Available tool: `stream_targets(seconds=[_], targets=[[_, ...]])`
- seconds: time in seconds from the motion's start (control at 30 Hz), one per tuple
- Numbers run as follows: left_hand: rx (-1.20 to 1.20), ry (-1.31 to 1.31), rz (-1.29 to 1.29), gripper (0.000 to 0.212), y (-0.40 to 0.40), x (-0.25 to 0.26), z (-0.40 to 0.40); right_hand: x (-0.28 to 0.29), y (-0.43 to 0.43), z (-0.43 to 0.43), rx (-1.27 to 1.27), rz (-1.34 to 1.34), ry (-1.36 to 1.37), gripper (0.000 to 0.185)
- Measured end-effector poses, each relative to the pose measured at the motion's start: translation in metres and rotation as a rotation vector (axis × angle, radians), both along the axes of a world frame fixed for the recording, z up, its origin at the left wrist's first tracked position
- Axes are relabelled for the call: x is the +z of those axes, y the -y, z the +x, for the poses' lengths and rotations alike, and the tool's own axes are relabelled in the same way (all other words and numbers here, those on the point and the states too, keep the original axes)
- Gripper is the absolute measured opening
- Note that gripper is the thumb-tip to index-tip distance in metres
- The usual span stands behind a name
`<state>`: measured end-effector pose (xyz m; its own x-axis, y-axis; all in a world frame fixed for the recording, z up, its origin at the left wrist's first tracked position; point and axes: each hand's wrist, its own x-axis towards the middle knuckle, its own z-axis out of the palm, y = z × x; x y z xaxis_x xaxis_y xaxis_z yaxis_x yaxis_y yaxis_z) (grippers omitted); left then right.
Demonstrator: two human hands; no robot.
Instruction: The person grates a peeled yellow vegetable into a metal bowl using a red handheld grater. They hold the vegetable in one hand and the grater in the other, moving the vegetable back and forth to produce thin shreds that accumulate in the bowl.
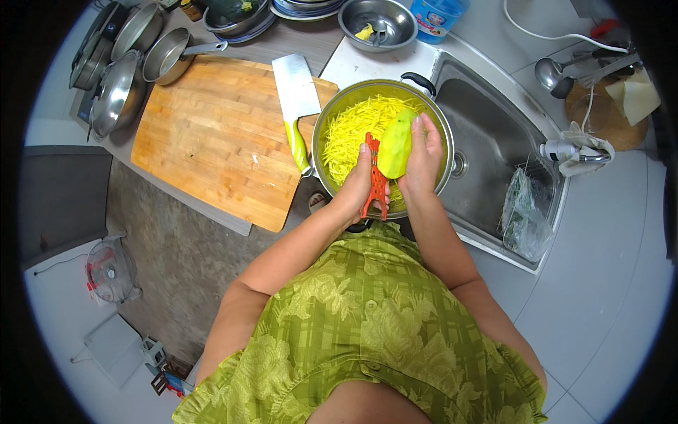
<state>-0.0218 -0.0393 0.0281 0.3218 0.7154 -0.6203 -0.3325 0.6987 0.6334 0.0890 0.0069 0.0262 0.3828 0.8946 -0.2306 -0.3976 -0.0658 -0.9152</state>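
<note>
My left hand (363, 180) grips a red plastic hand grater (377, 177), its perforated blade face turned toward the right. In my right hand (425, 156) is a peeled yellow-green vegetable or fruit (397, 146), tilted and lying close against the grater; I cannot tell whether they touch. Both hands are above a wide metal pot (449, 169) with black side handles. Thin yellow-green shreds (347, 138) heap up inside it. The fingers of my left hand are partly hidden behind the grater.
A cleaver (296, 90) with a green handle lies on the wooden cutting board (212, 138) at left. To the right is a steel sink (487, 127) with a plastic bag (522, 217) in a wire rack. Behind the pot stands a metal bowl (394, 18) holding scraps.
</note>
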Motion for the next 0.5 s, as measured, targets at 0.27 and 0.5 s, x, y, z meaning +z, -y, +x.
stream_targets(seconds=[0.27, 0.5], targets=[[0.049, 0.038, -0.061, 0.064, 0.000, 0.005, 0.000, -0.011, -0.001, 0.010, 0.088, -0.025, -0.324, 0.045], [0.119, 0.095, -0.226, 0.064, -0.005, 0.016, -0.008, 0.013, 0.015, 0.023, 0.140, 0.003, -0.401, 0.060]])
